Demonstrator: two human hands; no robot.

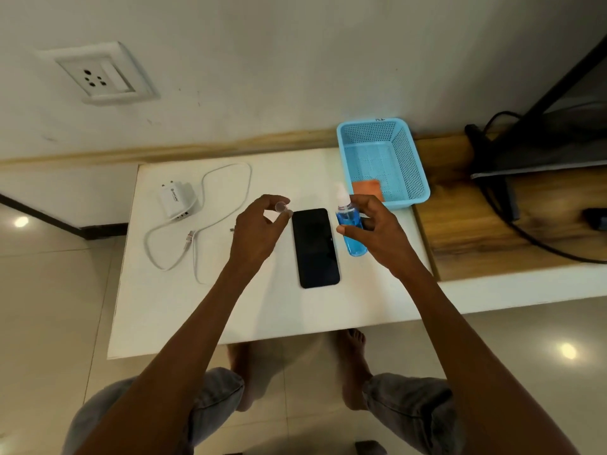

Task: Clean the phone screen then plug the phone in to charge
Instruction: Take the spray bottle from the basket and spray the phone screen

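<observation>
A black phone (316, 247) lies screen-up in the middle of the white table (184, 310). Just right of it my right hand (374, 231) grips a small spray bottle (351, 234) of blue liquid with its white nozzle bare. My left hand (259, 228), left of the phone's top end, pinches the bottle's clear cap (281, 206) in its fingertips. A white charger adapter (175, 201) and its coiled white cable (200, 221) lie on the table's left part. An orange cloth (368, 188) sits in the blue basket (407, 165).
A white wall socket (98, 75) is on the wall at upper left. A wooden shelf (492, 224) with black cables and a dark screen edge lies to the right. My knees and bare feet show under the table's near edge.
</observation>
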